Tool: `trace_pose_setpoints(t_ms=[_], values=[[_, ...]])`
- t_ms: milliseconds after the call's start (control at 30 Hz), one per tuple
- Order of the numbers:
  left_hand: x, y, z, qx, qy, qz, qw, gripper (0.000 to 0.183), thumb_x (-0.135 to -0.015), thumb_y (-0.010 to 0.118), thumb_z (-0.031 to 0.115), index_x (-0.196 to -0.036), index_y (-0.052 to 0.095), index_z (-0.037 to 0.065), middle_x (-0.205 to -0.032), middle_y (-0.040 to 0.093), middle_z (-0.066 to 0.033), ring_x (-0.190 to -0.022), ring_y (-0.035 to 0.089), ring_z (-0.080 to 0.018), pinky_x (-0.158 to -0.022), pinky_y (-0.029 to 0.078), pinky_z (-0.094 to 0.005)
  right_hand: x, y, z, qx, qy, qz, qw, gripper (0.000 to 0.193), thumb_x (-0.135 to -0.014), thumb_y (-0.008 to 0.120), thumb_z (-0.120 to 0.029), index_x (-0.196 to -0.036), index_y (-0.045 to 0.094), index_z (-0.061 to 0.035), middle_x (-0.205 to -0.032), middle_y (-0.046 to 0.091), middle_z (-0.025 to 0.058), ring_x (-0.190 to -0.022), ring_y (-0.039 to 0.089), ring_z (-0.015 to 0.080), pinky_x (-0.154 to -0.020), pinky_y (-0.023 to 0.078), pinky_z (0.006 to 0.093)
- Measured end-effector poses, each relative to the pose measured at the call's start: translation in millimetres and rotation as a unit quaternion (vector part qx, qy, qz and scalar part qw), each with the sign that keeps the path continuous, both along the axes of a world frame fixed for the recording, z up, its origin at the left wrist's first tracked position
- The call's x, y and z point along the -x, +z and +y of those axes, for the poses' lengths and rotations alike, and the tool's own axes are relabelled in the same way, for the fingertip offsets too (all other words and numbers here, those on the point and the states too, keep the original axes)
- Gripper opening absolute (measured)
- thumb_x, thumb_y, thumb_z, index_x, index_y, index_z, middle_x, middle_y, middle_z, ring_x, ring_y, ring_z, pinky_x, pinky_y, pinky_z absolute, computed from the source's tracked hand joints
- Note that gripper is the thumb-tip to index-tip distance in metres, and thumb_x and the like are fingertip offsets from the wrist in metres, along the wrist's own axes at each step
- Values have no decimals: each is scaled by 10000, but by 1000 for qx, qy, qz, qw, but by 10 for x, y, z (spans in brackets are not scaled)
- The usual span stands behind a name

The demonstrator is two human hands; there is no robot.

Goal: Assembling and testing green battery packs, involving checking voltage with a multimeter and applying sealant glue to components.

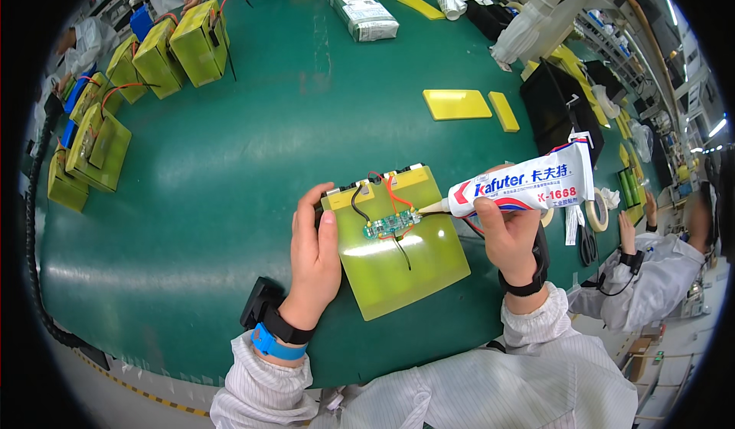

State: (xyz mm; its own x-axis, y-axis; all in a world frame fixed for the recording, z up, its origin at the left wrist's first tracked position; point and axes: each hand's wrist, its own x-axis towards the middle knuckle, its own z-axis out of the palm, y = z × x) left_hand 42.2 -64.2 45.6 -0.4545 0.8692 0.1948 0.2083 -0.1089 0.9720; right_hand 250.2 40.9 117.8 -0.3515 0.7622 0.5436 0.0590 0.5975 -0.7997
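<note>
A yellow-green wrapped battery pack [406,283] lies in front of me, slightly turned on the table. Across its upper part sits a small green circuit board [389,224] with black and red wires attached. My left hand [315,249] grips the pack's left edge, thumb toward the upper face and fingers along the side. In my right hand [509,241] is a white, red and blue glue tube [532,180], held nearly level. Its pale pointed nozzle [433,208] meets or hovers at the board's right end; contact cannot be made out.
The green table [253,153] carries several more battery packs [200,42] at the far left. Yellow sheets [457,104] and a plastic-wrapped package [362,13] lie farther back. Right of me are a black box [553,107], a tape roll [596,211] and scissors [587,245]. Other people work around the table.
</note>
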Motion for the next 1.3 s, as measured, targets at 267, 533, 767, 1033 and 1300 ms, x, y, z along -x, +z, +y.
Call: trace_pose_setpoints(t_ms=[267,533,767,1033,1300], values=[[-10,19,1,1,1,-4,1000,324,-984,376,164,-1271,453,37,-1129,514,-150,-1035,493,-253,-933,377,-340,11,1,5,-1,10,7,1000,120,-816,696,-62,-907,673,11,-844,686,79,-755,649,161,-679,485,265],[-6,15,2,4,4,-2,1000,323,-984,379,171,-1268,455,35,-1124,515,-153,-1024,498,-255,-923,381,-338,9,-1,7,10,15,20,1000,121,-816,697,-63,-907,671,12,-842,685,76,-755,650,158,-676,486,260],[-7,6,4,-2,5,10,1000,323,-986,381,178,-1266,455,35,-1136,516,-155,-1032,505,-258,-925,384,-341,2,-22,17,0,14,6,1000,133,-819,699,-69,-917,667,15,-833,686,74,-740,647,146,-662,482,249],[-4,-7,1,2,7,8,1000,328,-988,378,189,-1267,455,36,-1142,516,-158,-1040,505,-260,-929,384,-343,-8,-21,52,31,14,14,999,136,-859,669,-101,-923,653,18,-803,671,56,-683,609,103,-608,451,214],[-5,5,4,2,5,7,1000,329,-990,374,191,-1269,453,36,-1150,514,-155,-1044,503,-258,-932,384,-343,-22,31,141,317,85,253,910,320,-978,505,-337,-906,547,-28,-770,600,59,-597,489,101,-551,394,237]])
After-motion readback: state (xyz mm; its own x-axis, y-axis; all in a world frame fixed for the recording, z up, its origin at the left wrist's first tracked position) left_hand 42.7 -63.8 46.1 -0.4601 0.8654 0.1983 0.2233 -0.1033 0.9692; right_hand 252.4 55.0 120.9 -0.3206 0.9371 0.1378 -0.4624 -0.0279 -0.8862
